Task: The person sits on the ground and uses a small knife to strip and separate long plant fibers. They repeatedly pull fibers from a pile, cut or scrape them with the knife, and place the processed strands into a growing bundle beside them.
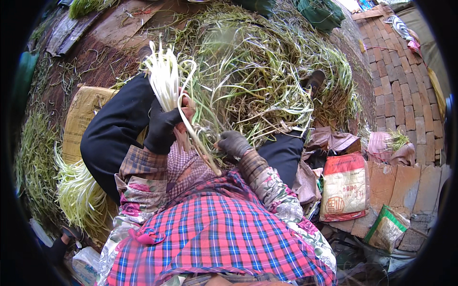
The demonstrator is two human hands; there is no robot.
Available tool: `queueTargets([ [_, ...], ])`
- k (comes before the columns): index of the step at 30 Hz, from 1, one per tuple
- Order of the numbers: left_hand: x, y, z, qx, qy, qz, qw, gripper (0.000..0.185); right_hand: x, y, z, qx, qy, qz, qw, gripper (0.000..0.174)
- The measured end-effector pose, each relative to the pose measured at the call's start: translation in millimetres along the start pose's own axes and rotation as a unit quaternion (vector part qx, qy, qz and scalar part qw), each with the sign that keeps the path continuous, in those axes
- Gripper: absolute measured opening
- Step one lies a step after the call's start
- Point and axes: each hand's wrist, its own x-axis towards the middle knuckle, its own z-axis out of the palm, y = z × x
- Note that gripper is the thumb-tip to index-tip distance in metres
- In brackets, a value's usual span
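Note:
My left hand [162, 127], in a black fingerless glove, grips a bunch of long white vegetable stalks [164, 77]. The bunch stands up above the fist, and one longer stalk bends over and hangs down towards my lap. To its right is my right hand [234, 143], in a dark grey glove, with the fingers curled close to loose leaves and stems over my lap. Whether those fingers pinch a stem is hidden by blur. A checked apron [214, 228] covers my lap. Beyond both hands spreads a heap of green and straw-coloured leaves [257, 71].
At my left lies a pile of pale stalks [80, 195] beside a yellow-brown printed sack [86, 114]. A red and white sack [345, 186] and a green-edged bag [388, 228] lie at my right. Brick paving [404, 89] runs along the far right. Another person's foot [71, 232] shows lower left.

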Motion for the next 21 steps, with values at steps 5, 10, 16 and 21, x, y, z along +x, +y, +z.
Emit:
queueTargets([
  [5, 1, -10, 1, 0.075, -0.019, -0.005, 0.997, 0.038, -44, -53, -56, 0.471, 0.089, -0.145, 0.866, 0.028],
  [10, -3, -9, 8, 0.071, -0.057, -0.028, 0.995, 0.037, -52, -94, -45, 0.373, 0.141, -0.307, 0.864, 0.022],
  [16, -3, -16, 9, 0.085, -0.085, -0.046, 0.992, 0.046, -53, -85, -39, 0.356, 0.134, -0.277, 0.882, 0.012],
  [21, -7, -16, 13, 0.106, -0.038, -0.015, 0.993, 0.045, -54, -90, -35, 0.363, 0.166, -0.300, 0.867, 0.013],
])
